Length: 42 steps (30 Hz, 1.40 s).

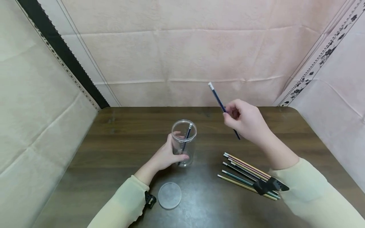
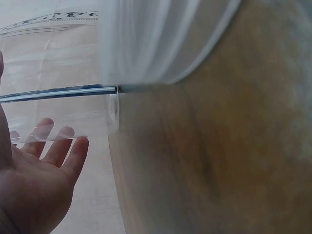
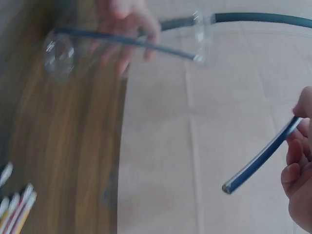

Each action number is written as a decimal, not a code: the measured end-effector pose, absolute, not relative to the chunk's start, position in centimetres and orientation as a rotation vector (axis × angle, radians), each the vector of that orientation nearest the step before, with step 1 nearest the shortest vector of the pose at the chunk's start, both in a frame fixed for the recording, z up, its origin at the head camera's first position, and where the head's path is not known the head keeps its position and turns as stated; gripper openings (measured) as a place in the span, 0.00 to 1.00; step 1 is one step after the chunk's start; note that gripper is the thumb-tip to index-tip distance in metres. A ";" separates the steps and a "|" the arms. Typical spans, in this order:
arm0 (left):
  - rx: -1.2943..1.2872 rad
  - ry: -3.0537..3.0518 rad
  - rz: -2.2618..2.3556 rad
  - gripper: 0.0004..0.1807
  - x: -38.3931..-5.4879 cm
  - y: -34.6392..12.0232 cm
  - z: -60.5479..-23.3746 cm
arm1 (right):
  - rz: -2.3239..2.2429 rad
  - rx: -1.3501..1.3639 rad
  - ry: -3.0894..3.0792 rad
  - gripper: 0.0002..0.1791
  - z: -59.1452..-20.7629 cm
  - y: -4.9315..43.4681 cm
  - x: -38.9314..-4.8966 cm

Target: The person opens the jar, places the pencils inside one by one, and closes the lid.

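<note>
A clear plastic jar (image 1: pixel 188 152) stands on the table, and my left hand (image 1: pixel 168 152) grips it round its side. One dark blue pencil (image 1: pixel 186 136) leans inside the jar with its white eraser end up near the rim. My right hand (image 1: pixel 246 122) pinches a second dark blue pencil (image 1: pixel 218 99) in the air, right of the jar and higher. That pencil is tilted, its white eraser end up and its other end (image 3: pixel 229 187) pointing down. In the left wrist view, the jarred pencil (image 2: pixel 63 91) shows through the clear wall beside my fingers.
Several pencils (image 1: pixel 242 182) in yellow, green, black and dark red lie in a loose bundle below my right forearm. A round clear lid (image 1: pixel 169 195) lies flat on the wooden table (image 1: pixel 114 183) in front of the jar. Pale cloth (image 1: pixel 185 57) hangs behind the table.
</note>
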<state>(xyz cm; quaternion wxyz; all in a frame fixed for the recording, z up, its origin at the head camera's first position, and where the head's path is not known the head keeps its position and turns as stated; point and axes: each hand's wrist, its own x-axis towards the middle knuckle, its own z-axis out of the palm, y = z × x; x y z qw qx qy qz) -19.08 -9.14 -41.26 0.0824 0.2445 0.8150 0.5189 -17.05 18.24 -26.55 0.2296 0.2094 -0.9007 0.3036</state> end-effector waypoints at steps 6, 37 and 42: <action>0.710 2.436 1.513 0.47 -18.4 -8.9 -39.9 | 1.238 0.404 -2.253 0.02 -25.4 16.3 -17.4; 0.764 2.485 1.539 0.48 -19.5 -9.1 -42.2 | 1.679 0.323 -2.219 0.06 -31.0 11.7 -18.4; 0.767 2.484 1.538 0.49 -19.5 -9.1 -42.2 | 1.614 0.371 -2.285 0.05 -31.6 11.7 -18.2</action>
